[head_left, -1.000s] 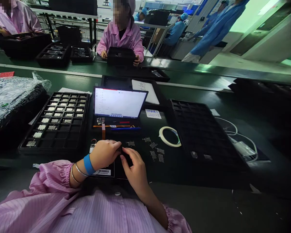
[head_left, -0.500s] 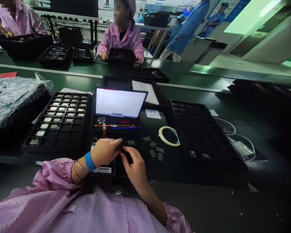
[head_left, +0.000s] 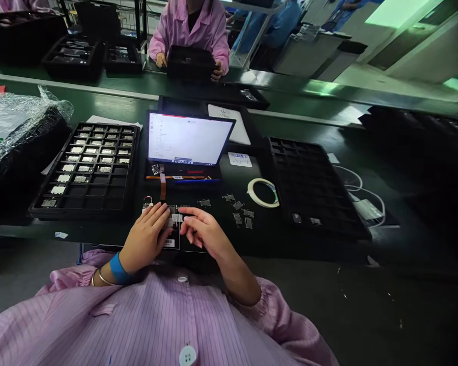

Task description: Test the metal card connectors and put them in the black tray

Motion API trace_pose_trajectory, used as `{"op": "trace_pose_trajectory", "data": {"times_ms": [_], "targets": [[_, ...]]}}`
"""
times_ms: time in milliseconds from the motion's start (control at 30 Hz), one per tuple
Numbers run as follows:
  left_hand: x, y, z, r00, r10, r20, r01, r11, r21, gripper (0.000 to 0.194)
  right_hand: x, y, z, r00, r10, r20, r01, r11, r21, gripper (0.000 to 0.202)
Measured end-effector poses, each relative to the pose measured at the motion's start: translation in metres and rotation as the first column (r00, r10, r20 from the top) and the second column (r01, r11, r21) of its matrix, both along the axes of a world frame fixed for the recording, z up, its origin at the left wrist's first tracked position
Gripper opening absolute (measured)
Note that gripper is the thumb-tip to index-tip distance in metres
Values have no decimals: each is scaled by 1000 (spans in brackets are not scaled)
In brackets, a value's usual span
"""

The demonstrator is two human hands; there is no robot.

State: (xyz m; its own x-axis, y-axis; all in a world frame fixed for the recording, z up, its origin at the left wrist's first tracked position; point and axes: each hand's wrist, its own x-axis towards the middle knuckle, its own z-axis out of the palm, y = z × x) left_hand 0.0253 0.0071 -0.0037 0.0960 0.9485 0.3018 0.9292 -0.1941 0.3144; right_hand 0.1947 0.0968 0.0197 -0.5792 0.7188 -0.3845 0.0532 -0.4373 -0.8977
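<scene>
My left hand (head_left: 148,229) lies flat with its fingers stretched over a dark circuit board (head_left: 174,235), covering part of it. White labels and a small silvery piece (head_left: 176,217) show on the board beside those fingertips. My right hand (head_left: 205,230) is at the board's right edge, index finger extended and the others loosely bent; I see nothing held in it. An orange ribbon cable (head_left: 163,188) runs from the board up toward a lit display screen (head_left: 190,140). To the right lie several small dark modules (head_left: 237,206).
A partitioned black tray (head_left: 116,201) with several metallic parts stands left; another partitioned tray (head_left: 309,183) is at right. A tape roll (head_left: 249,192) lies between modules and right tray. A wrapped stack (head_left: 19,122) is far left. Across the bench a person (head_left: 193,30) holds a black box.
My hands have moved apart from where they met above the board. The left now lies flat on it; the right's index finger has straightened. The view has tilted downward.
</scene>
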Motion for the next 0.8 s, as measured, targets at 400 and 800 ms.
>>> {"op": "trace_pose_trajectory", "data": {"times_ms": [400, 800], "targets": [[-2, 2, -6, 998, -25, 64, 19, 996, 88, 40, 6, 8, 5, 989, 33, -147, -68, 970, -235, 31], [-3, 3, -5, 996, -17, 91, 9, 997, 81, 40, 6, 38, -6, 819, -182, 545, -490, 275, 827, 26]]}}
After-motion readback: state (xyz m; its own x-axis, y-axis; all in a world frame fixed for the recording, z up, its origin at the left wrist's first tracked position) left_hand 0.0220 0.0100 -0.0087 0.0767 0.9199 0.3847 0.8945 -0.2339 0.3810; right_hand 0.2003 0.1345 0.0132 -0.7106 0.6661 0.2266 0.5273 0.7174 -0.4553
